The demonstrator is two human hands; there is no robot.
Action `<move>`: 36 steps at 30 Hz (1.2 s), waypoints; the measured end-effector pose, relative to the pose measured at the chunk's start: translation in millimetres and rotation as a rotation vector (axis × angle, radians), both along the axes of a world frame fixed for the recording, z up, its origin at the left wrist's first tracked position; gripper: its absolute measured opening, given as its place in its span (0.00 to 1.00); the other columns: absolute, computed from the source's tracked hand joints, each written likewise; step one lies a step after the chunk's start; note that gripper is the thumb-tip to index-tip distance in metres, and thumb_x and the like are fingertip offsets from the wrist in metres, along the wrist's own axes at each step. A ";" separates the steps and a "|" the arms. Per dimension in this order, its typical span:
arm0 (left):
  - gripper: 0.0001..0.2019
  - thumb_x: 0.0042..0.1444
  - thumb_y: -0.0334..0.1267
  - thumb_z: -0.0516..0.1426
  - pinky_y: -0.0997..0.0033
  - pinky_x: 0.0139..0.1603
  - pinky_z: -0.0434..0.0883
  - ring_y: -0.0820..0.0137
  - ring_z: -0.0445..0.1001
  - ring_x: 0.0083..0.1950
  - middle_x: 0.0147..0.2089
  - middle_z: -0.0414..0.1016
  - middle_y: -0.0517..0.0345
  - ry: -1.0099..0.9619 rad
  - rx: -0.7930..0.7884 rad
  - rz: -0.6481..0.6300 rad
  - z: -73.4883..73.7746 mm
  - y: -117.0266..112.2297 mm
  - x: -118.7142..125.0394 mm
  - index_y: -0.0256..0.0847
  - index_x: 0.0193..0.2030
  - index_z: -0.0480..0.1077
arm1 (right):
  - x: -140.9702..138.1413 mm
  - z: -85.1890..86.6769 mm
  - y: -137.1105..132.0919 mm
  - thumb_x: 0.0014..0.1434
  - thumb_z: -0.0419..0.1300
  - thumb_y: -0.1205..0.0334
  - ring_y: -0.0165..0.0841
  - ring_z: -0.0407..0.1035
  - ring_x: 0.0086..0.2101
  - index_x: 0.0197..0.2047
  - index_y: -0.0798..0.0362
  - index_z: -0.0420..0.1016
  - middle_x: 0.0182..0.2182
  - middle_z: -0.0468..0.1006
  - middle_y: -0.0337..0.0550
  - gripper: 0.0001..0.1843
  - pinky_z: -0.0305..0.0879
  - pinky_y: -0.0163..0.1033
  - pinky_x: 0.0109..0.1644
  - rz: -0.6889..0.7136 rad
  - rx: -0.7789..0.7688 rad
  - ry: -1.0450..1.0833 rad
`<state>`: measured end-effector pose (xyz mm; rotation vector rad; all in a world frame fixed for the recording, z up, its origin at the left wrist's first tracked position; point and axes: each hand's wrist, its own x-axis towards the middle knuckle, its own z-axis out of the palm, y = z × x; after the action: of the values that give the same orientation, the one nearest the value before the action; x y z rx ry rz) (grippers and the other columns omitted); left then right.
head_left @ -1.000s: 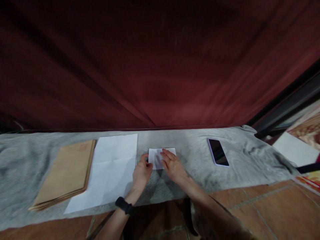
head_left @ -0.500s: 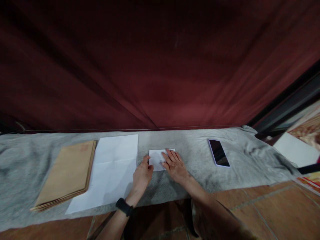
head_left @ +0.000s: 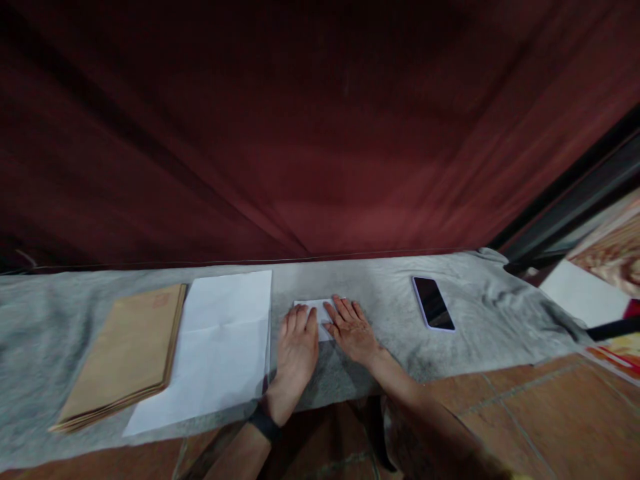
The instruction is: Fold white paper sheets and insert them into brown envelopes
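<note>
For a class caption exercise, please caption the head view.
Left hand and right hand rest on a small white sheet, between larger white paper and a phone.

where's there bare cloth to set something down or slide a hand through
Bare gray cloth lies between the right hand and the smartphone, and, wrinkled, right of the smartphone. Left of center is crowded: brown envelopes overlap white sheets, with only a narrow strip beside the left hand. Both hands rest on the small white paper.

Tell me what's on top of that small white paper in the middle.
The left grip and right grip lie over the small white paper, palms down. Bare white shows between them; whatever lies beneath the palms and fingers is covered.
</note>
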<state>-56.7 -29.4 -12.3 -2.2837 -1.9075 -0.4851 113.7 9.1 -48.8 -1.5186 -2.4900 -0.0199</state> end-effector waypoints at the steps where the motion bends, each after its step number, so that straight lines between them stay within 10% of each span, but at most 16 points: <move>1: 0.22 0.67 0.34 0.48 0.49 0.69 0.63 0.54 0.62 0.71 0.68 0.68 0.42 -0.007 0.012 -0.040 -5.7 2.0 4.2 0.35 0.66 0.66 | 0.3 0.3 -0.1 0.74 0.46 0.51 0.42 0.51 0.70 0.74 0.47 0.53 0.73 0.51 0.46 0.29 0.47 0.54 0.73 0.005 -0.004 -0.006; 9: 0.31 0.71 0.49 0.42 0.51 0.74 0.55 0.58 0.52 0.76 0.75 0.56 0.41 0.023 -0.052 -0.096 -38.2 12.3 17.7 0.29 0.73 0.56 | 2.8 -2.0 1.1 0.73 0.46 0.57 0.41 0.50 0.70 0.74 0.45 0.52 0.73 0.51 0.45 0.28 0.46 0.53 0.73 0.013 -0.016 -0.021; 36: 0.29 0.69 0.43 0.45 0.50 0.75 0.52 0.55 0.51 0.76 0.75 0.54 0.39 -0.004 -0.099 0.033 -37.8 6.7 17.9 0.30 0.73 0.55 | 36.4 6.4 7.8 0.74 0.45 0.51 0.42 0.49 0.70 0.74 0.51 0.52 0.73 0.51 0.47 0.30 0.46 0.54 0.73 -0.094 -0.047 -0.033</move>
<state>-38.8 -22.7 -50.1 -2.3079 -2.0114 -0.3999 150.2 16.9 -42.5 -1.6660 -2.4590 -0.0025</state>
